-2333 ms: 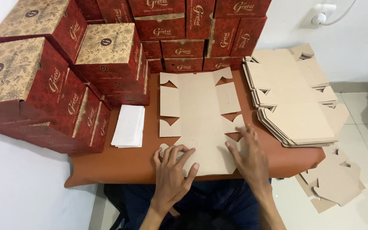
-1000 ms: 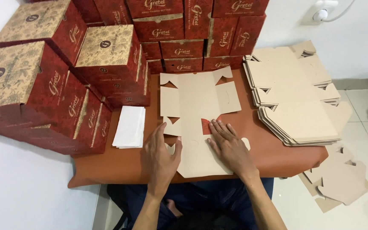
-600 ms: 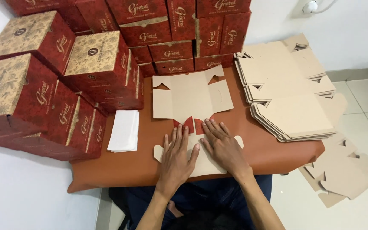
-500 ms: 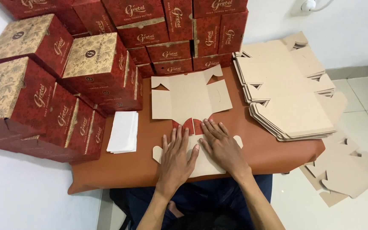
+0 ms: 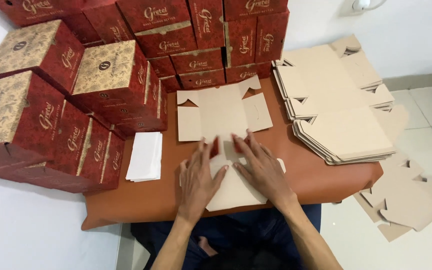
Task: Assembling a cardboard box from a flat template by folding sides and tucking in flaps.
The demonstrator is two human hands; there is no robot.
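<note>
While my left hand [image 5: 199,176] and right hand [image 5: 262,167] press flat with fingers spread, gripping nothing, the flat cardboard box blank [image 5: 219,114] lies under them on the brown table [image 5: 321,175], its near part folded over, beside a stack of blanks [image 5: 336,110].

We reach both bare forearms up from the bottom edge of the view, angling them inward so the hands meet near the middle. Our left hand [image 5: 199,175] lies palm down, fingers spread and stretched forward, thumb pointing toward the other hand. Our right hand [image 5: 261,167] lies flat too, fingers fanned and pointing up and left. Neither hand closes in a grip; both press down open, thumbs close together.
</note>
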